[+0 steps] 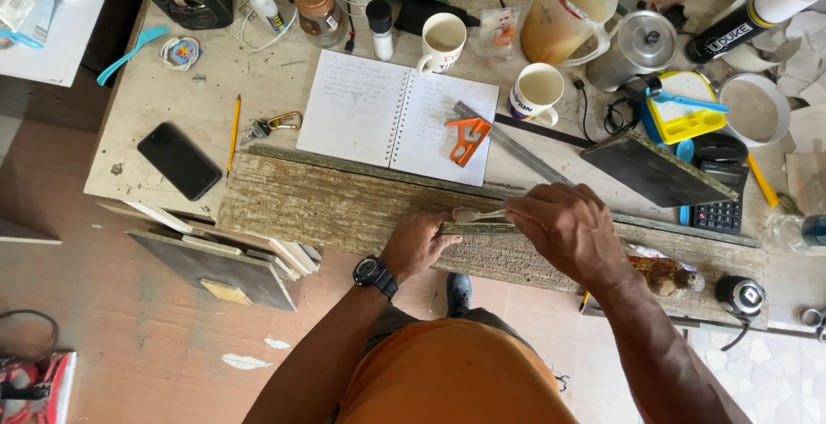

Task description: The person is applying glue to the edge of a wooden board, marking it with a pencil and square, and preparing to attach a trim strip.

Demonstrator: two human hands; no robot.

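Notebook (396, 114), mugs (441, 41) beyond hand-held strip (477, 228).

A messy table with lots of stuff

An open notebook (396, 117) lies with an orange tool (467, 138) on it. 2 white mugs (442, 42) stand close by. A black phone (179, 161), a yellow pencil (233, 133) and keys (271, 125) are on the left. A calculator (721, 203) sits on the right.

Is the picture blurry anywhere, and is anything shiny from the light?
Head view: soft, even daylight with faint shadows. The notebook and long rough plank look sharp. The right hand and left hand are only slightly soft. The metal pot lid shows a small gleam. Edges bend a little, wide-lens style.
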